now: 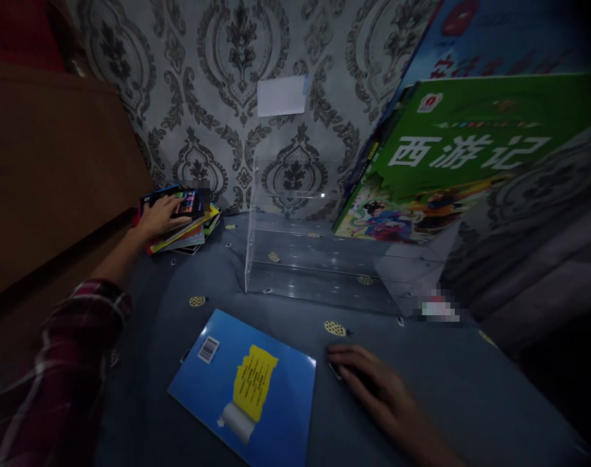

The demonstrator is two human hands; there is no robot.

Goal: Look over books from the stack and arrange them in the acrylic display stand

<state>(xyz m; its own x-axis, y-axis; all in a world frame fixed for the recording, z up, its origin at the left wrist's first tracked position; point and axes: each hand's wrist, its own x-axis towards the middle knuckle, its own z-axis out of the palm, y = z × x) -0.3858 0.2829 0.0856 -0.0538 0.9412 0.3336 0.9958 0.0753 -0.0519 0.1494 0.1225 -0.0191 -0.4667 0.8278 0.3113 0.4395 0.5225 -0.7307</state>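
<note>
My left hand point(161, 217) reaches out to the far left and lies on top of a stack of books point(181, 240), its fingers stretched over a dark-covered book point(191, 202). Its grip on that book's edge, if any, cannot be seen. My right hand point(373, 383) rests on the tablecloth at the lower right with its fingers extended and nothing visible in them. Between the hands, nearer to me, a blue book point(246, 389) lies flat, showing a barcode and a yellow text panel.
A clear acrylic rack point(249, 253) stands against the patterned wall. At its right end a green book point(451, 155) with Chinese characters leans in front of a larger blue book point(509, 39). A brown wooden cabinet point(56, 175) borders the left side. A white label point(281, 96) shows above the rack.
</note>
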